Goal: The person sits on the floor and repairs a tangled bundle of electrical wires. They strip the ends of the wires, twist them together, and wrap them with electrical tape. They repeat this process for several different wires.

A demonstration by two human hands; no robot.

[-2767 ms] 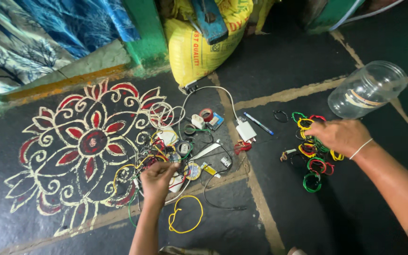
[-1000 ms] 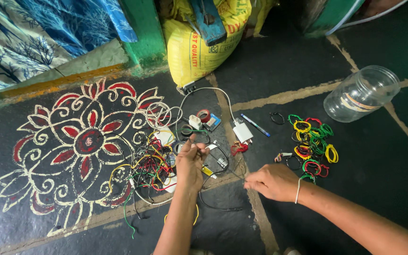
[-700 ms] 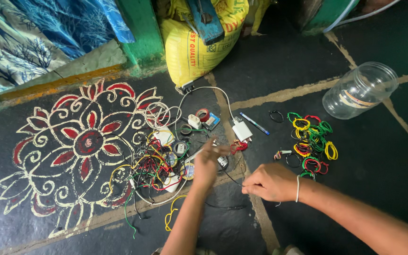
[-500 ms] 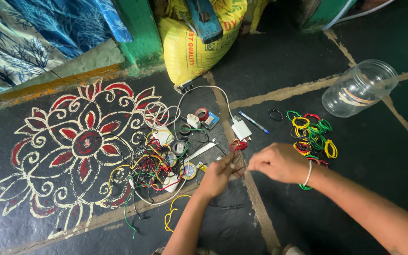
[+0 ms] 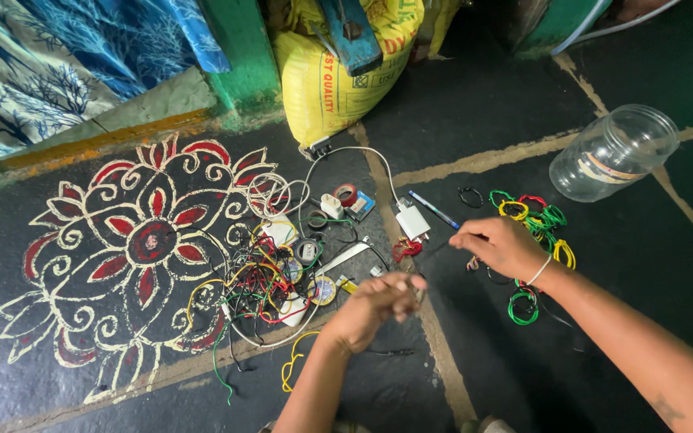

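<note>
My left hand (image 5: 378,305) hovers over the dark floor with its fingers closed on a small piece at the end of a thin dark wire (image 5: 436,248). The other end is pinched by my right hand (image 5: 500,244), which is a little further right and higher. The wire is stretched between the two hands. Left of my left hand lies a tangle of red, yellow, green and black wires (image 5: 254,293) with small round parts in it. Small coiled loops of green, yellow and red wire (image 5: 537,215) lie just behind my right hand, and a green coil (image 5: 523,306) lies under my wrist.
A clear plastic jar (image 5: 613,152) lies on its side at the right. A white charger block (image 5: 412,221) with its cable, a blue pen (image 5: 435,210) and a red tape roll (image 5: 346,194) sit behind the hands. A yellow sack (image 5: 338,72) and blue cloth (image 5: 58,64) line the far edge; a painted flower pattern (image 5: 150,240) covers the floor at left.
My left hand left the wire tangle and moved right. My right hand came off the coiled loops toward it, and both hands now hold a thin wire between them.
</note>
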